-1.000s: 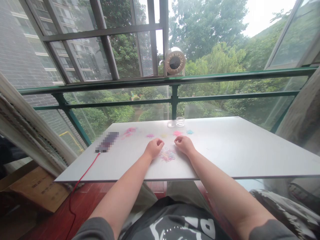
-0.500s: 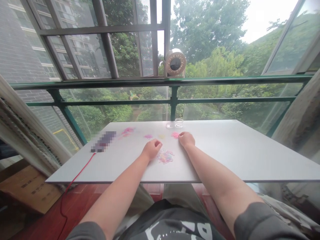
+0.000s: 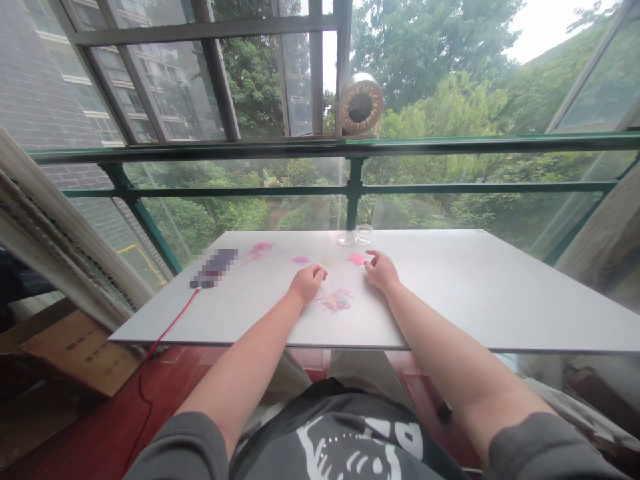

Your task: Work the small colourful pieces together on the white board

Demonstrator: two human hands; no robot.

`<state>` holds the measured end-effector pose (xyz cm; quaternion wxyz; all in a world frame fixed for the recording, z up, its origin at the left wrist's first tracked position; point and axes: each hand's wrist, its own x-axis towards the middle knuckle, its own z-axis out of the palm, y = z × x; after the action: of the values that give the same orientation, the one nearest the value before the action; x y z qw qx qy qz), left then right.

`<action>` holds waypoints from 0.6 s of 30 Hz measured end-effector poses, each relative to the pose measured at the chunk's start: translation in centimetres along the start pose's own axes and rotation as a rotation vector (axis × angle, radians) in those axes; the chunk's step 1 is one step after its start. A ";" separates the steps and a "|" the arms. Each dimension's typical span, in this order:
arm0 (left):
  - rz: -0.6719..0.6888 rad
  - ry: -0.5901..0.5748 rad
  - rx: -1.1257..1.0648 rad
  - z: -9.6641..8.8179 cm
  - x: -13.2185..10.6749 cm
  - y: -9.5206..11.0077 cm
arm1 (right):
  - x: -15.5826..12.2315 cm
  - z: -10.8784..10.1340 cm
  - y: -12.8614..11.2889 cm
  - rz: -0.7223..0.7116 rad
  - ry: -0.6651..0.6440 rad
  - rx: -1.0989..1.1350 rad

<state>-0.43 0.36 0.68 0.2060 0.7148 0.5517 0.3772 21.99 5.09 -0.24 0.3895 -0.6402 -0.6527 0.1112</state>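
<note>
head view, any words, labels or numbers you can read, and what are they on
Brown cardboard box on the floor at left: dark printed lines, too blurred to read.
Dark grey shirt with a white graphic: partial letters, cut off and not readable.
Pixelated dark block on the white table: nothing legible.
No text reads clearly.

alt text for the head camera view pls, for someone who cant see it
A person's left hand and right hand rest on a white table on either side of a mixed pile of small colourful pieces. Small pink piles, two clear cups and a glazed green railing lie beyond.
</note>
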 end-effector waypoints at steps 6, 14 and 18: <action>0.051 -0.066 0.045 0.3 -0.1 -0.2 | -3.1 -0.7 -1.7 -0.270 -0.256 0.110; 0.120 -0.133 0.082 0.7 0.1 -0.8 | -4.9 -0.9 -3.9 -0.419 -0.503 0.109; 0.126 -0.150 0.095 0.8 0.1 -0.7 | -4.6 -0.9 -3.6 -0.401 -0.477 0.080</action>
<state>-0.29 0.74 -0.29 0.1885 0.7832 0.5060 0.3081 19.33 -0.07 1.01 0.2645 -0.4387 -0.8340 0.2051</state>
